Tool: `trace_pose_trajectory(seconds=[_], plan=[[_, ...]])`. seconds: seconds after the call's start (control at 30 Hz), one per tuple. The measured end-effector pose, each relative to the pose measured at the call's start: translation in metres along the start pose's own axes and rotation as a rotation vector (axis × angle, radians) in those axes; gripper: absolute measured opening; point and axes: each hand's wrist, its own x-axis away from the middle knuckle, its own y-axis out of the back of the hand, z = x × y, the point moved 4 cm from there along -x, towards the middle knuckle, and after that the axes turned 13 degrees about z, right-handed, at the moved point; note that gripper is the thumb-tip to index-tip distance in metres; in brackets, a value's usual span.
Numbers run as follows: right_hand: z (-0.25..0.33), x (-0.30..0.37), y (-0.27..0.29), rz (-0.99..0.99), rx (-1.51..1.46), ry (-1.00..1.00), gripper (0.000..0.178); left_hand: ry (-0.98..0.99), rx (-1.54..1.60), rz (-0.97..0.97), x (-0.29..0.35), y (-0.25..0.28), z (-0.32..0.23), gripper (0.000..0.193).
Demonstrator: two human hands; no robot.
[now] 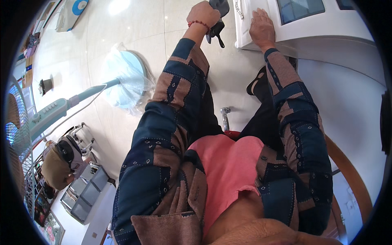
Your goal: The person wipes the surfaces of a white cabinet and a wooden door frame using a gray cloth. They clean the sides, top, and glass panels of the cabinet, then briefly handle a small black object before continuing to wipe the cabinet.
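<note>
My left hand, with a red beaded bracelet at the wrist, is stretched far forward. Its fingers are curled closed against a dark grey and black object, whose kind I cannot make out. A narrow black piece hangs from that object's near end. Flat on the edge of a white cabinet with dark glass panes lies my right hand, fingers extended and holding nothing. A small chain or ornate handle shows on the cabinet's left side, between the two hands.
To the left stands a pale blue pedestal fan, its round base wrapped in clear plastic. Lower left are a person in a cap and a grey divided bin. My sandalled foot rests beside the cabinet, and a curved wooden piece is at right.
</note>
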Motion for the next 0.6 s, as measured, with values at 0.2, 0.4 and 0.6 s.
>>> trace_pose_trajectory(seconds=[0.2, 0.4, 0.6], plan=[[-0.003, 0.003, 0.003, 0.012, 0.001, -0.012, 0.032, 0.181, 0.167, 0.117, -0.015, -0.04, 0.01, 0.028], [-0.001, 0.0, -0.004, 0.069, -0.055, 0.005, 0.034, 0.239, 0.254, 0.155, -0.019, -0.092, 0.025, 0.032], [0.004, 0.001, -0.001, 0.101, -0.079, -0.006, 0.033, 0.333, 0.629, 0.155, -0.004, -0.21, 0.03, 0.034]])
